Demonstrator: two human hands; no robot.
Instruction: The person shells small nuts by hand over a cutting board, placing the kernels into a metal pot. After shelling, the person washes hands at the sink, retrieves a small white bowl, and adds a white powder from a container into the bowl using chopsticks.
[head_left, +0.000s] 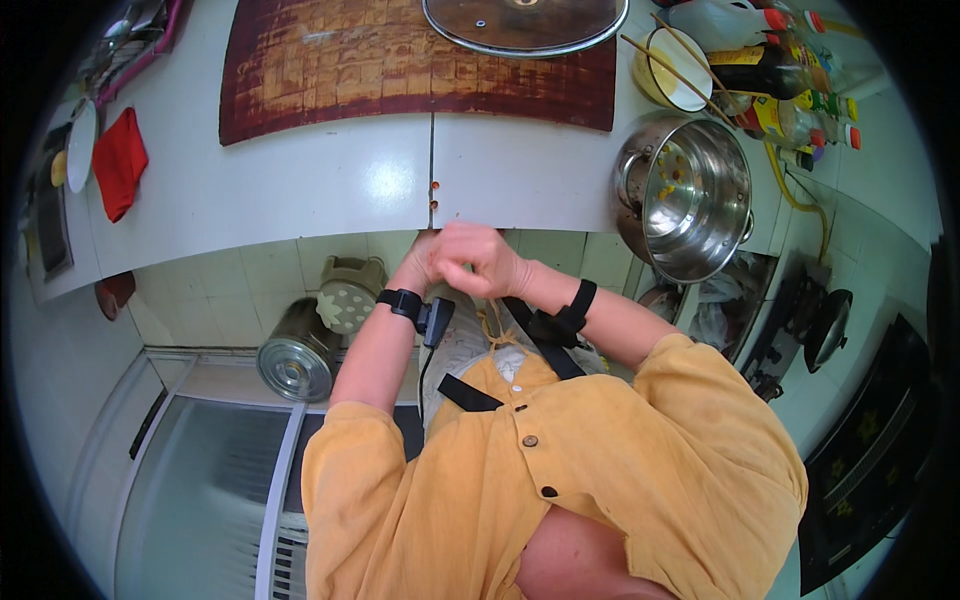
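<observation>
At the counter's front edge, my right hand (480, 259) is curled in front of my left hand (424, 259), and the two overlap. Most of the left hand is hidden, and I cannot make out anything held in either one. Just beyond them, two small orange-brown bits (434, 194) lie along the seam of the white countertop (322, 180). To the right stands a two-handled stainless steel pot (694, 232) with several yellow and orange pieces (667, 180) inside. Black straps circle both wrists.
A worn brown board (322, 82) carries a glass lid (525, 26) at the back. A bowl (667, 71) with chopsticks (667, 60) sits near several bottles (765, 71) on the right. On the left lies a red cloth (121, 165). A lidded metal canister (296, 367) stands below.
</observation>
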